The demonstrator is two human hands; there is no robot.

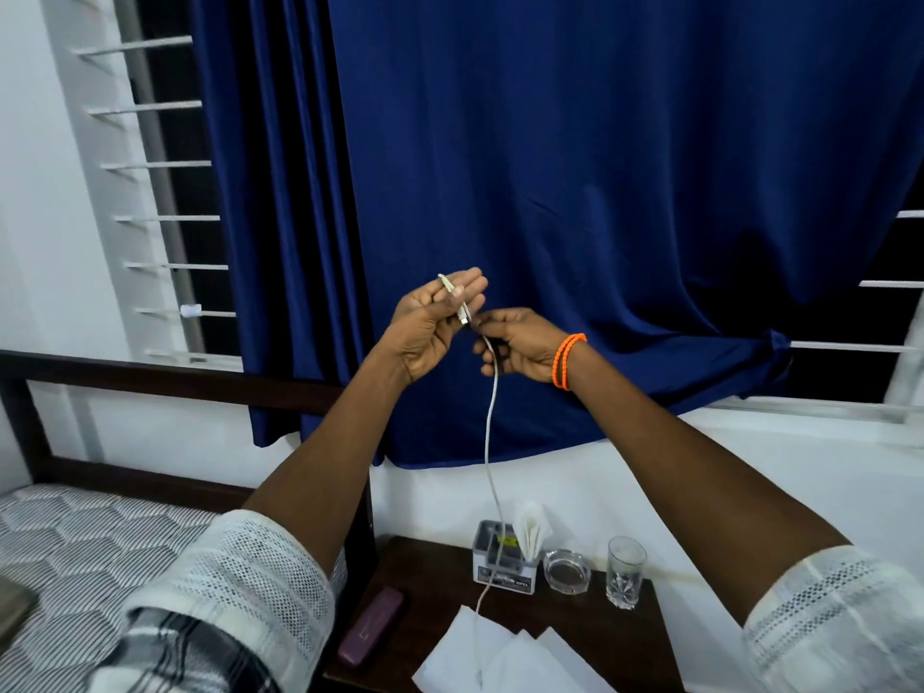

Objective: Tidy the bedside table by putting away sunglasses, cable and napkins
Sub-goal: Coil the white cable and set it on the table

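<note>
Both hands are raised in front of the blue curtain. My left hand (434,326) pinches one end of a thin white cable (491,432), its plug lying across the fingers. My right hand (520,348), with orange bands on the wrist, grips the same cable just below. The cable hangs straight down to the dark bedside table (430,582), where its lower part trails over several loose white napkins (500,657). A maroon glasses case (371,626) lies shut at the table's left side; no sunglasses show.
At the table's back stand a small grey organiser box (502,555) with folded napkins upright in it, a glass ashtray (567,570) and a drinking glass (625,572). A bed (90,552) with patterned sheet and dark headboard is on the left. Barred windows flank the curtain.
</note>
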